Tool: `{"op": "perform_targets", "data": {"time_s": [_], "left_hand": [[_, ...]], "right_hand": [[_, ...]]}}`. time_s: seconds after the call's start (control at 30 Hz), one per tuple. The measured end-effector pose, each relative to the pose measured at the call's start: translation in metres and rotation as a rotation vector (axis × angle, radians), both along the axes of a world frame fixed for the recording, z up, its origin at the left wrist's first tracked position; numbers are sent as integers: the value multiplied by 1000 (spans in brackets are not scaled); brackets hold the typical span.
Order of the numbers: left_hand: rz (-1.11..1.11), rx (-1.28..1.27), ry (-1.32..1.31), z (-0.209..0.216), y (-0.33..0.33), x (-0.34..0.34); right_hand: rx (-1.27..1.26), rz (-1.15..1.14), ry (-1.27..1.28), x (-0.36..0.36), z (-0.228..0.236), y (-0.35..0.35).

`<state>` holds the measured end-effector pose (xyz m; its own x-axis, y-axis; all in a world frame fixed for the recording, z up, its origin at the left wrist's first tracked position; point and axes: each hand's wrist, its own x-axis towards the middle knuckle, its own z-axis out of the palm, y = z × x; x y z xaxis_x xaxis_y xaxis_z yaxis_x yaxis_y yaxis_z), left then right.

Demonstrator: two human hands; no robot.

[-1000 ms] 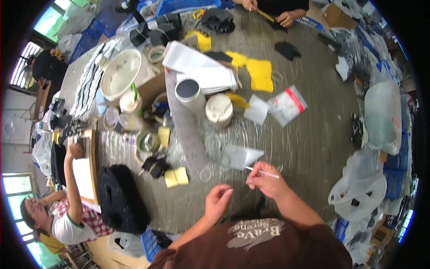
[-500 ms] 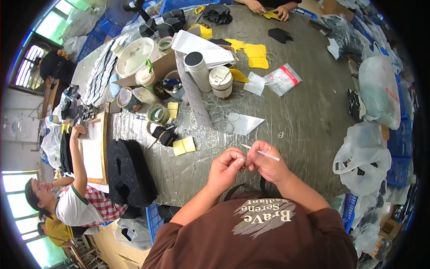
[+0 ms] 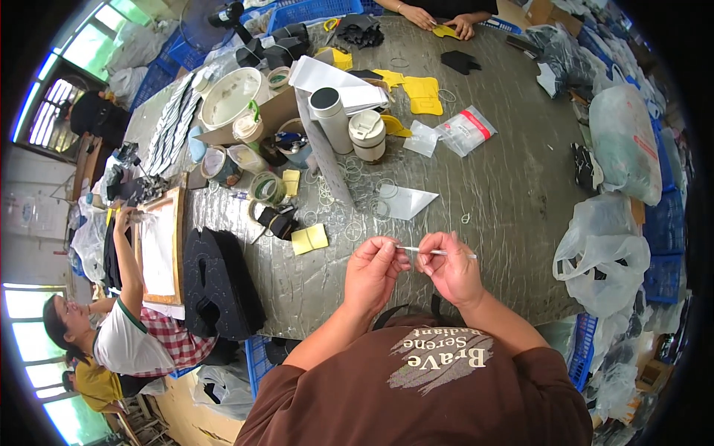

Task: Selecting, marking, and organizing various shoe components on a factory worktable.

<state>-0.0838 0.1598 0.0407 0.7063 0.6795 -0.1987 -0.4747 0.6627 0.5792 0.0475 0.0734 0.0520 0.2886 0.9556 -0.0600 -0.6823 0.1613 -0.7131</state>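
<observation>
A thin white pen-like stick [image 3: 439, 253] lies nearly level between my two hands, above the near part of the table. My right hand [image 3: 455, 276] grips it with thumb and fingers, and its blunt end sticks out to the right. The narrow left end meets the pinched thumb and forefinger of my left hand [image 3: 370, 273]; the fingertips hide that end. Beyond my hands lies a translucent white sheet [image 3: 407, 203] with rubber bands [image 3: 351, 231] near it. A pad of yellow pieces [image 3: 309, 238] sits to the left of my left hand.
A grey flask [image 3: 329, 123] and a lidded cup [image 3: 367, 137] stand mid-table beside a cardboard divider. Black cut pieces [image 3: 216, 282] are stacked at the left edge. Plastic bags [image 3: 606, 253] crowd the right edge. Co-workers are at the far side and left.
The stick has turned from slanting to nearly level. My hands have moved slightly apart, and my left fingertips now meet the stick's narrow end.
</observation>
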Motion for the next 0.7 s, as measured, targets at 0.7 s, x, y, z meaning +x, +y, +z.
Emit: {"op": "perform_targets", "data": {"time_s": [0.7], "left_hand": [[-30,38,28,0,8,-12]], "right_hand": [[33,-17,-4,-9,-5,4]]}}
